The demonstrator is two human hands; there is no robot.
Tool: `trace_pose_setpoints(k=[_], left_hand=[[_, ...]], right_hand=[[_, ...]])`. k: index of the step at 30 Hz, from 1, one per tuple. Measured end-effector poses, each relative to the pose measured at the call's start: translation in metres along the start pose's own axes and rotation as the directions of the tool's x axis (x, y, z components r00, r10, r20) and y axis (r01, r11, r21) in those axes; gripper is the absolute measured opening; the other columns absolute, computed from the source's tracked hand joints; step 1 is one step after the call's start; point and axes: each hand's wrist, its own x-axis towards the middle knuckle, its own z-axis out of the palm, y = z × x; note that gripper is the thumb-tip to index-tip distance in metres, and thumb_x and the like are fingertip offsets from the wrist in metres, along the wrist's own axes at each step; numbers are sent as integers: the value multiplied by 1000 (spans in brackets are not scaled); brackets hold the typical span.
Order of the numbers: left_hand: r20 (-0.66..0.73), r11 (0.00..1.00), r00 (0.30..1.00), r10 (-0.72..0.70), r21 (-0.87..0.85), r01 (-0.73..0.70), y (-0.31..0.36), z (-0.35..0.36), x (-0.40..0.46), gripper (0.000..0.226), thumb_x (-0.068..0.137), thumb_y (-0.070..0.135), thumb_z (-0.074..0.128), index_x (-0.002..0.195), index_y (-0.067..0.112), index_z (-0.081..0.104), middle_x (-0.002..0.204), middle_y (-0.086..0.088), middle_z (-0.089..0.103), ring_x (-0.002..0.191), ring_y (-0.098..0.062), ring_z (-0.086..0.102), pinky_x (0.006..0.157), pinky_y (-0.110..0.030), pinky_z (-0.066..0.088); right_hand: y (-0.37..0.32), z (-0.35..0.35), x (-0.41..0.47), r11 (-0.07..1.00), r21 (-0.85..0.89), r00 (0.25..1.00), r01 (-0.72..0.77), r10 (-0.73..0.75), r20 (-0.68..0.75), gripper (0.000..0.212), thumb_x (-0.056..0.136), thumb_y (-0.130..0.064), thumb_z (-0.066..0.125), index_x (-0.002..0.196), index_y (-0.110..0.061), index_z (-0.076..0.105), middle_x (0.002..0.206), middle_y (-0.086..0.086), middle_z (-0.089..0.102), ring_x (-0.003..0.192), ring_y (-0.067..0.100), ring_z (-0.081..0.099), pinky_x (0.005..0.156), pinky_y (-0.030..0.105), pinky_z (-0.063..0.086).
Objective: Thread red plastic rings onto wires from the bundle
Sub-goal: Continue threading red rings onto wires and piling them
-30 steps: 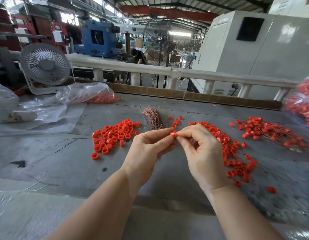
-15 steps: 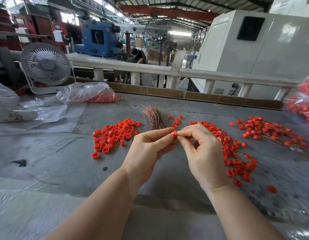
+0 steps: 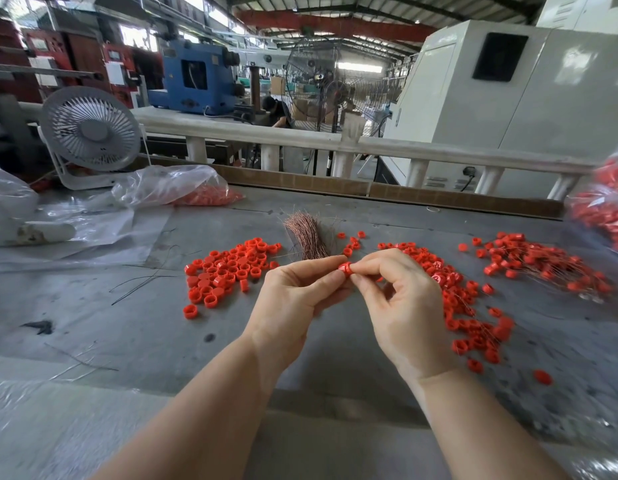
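A red plastic ring [image 3: 345,268] is pinched between the fingertips of my left hand [image 3: 293,299] and my right hand [image 3: 401,306], which meet above the grey table. Any wire in the ring is too thin to make out. Just behind the hands lies the coppery wire bundle [image 3: 309,235], fanned out at its far end. Loose red rings lie in a pile at the left [image 3: 227,271] and in a band at the right [image 3: 467,306]. Rings threaded on wires [image 3: 543,265] lie at the far right.
A white desk fan [image 3: 91,133] stands at the back left beside clear plastic bags, one holding red rings [image 3: 182,188]. Another bag of red rings [image 3: 609,209] hangs at the right edge. Thin dark wires [image 3: 141,282] lie left of the pile. A low board [image 3: 369,190] edges the table's back.
Both hands keep pinching the same ring at the same spot; the right fingers have shifted slightly on it.
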Motion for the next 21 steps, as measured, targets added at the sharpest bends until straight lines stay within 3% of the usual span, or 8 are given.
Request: trace_pose_setpoints(k=[5,9,13,21], left_hand=[[-17,1000,1000,-7,19,8,-1,-1,1,19,79,-6,59,86,8,70,77,-6,73,71,-12,70,63,-16,54],[-19,999,1000,-13,31,14,-3,-1,2,24,79,-5,60,77,13,75,78,-7,74,72,-12,70,64,-17,54],[-54,994,998,-29,108,35,-6,-3,3,22,80,-2,63,76,17,75,77,-6,74,70,-12,70,80,-30,52],[-59,991,998,-20,135,28,-9,-4,4,19,82,-8,59,86,8,69,72,-4,73,65,-8,68,60,-14,52]], right_hand=[[1,0,0,1000,-13,1000,-3,3,17,5,79,-7,63,78,-8,68,80,-1,63,77,13,58,69,27,48],[1,1,-1,999,-36,999,5,-4,31,6,78,-6,63,77,-6,68,79,1,63,75,16,59,68,31,49],[1,1,-2,998,-59,998,15,-12,55,5,78,-4,63,77,-5,69,78,4,64,74,21,59,67,37,51],[3,3,-6,993,-115,993,-23,36,111,6,79,-2,65,80,-7,69,82,4,64,79,24,60,73,32,47]])
